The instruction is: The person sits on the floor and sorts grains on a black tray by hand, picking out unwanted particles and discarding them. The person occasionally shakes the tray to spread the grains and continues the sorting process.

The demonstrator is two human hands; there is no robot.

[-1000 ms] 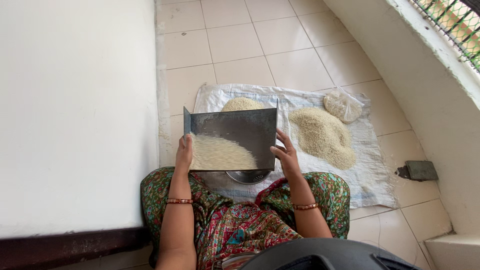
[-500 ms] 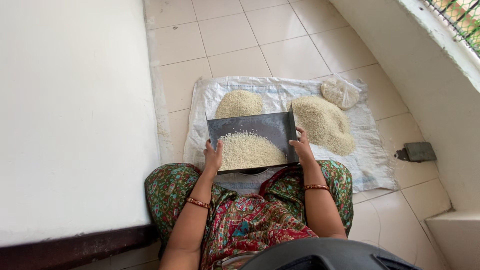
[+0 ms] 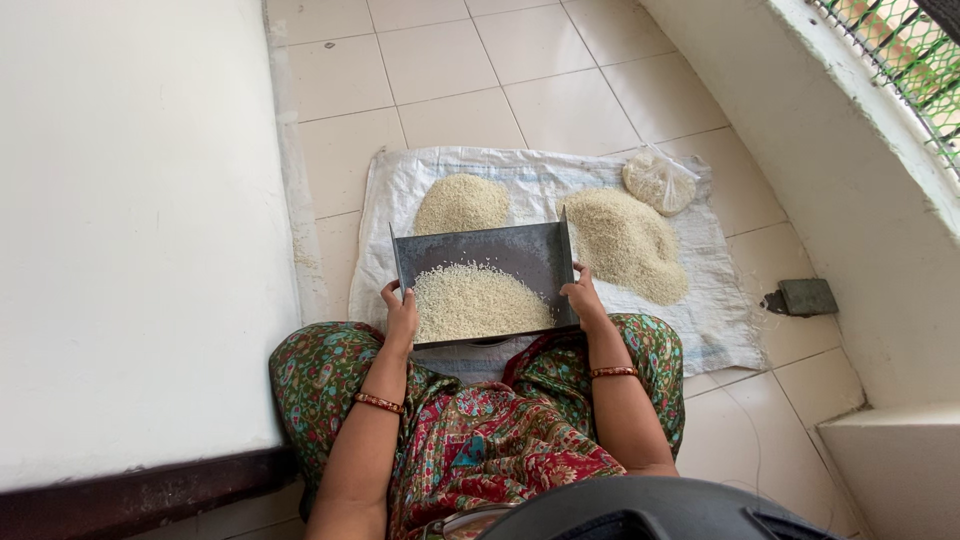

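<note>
I hold a dark metal winnowing tray (image 3: 520, 250) over my lap, level, with a mound of white rice (image 3: 475, 300) in its near half. My left hand (image 3: 400, 312) grips the tray's left side wall and my right hand (image 3: 582, 298) grips its right side wall. Both wrists wear orange bangles. Beyond the tray, a white woven sack (image 3: 720, 320) lies spread on the tiled floor. It carries a small rice pile (image 3: 462, 202) and a larger rice pile (image 3: 625, 240).
A clear plastic bag of grain (image 3: 658, 180) sits at the sack's far right corner. A small dark block (image 3: 805, 296) lies on the floor near the right wall. A white wall (image 3: 130, 230) stands close on my left. A metal bowl is barely visible under the tray.
The tray came down from a raised tilt to a level position nearer my lap. The rice, spread against the near left edge, has settled into a centred mound. The small pile behind is uncovered.
</note>
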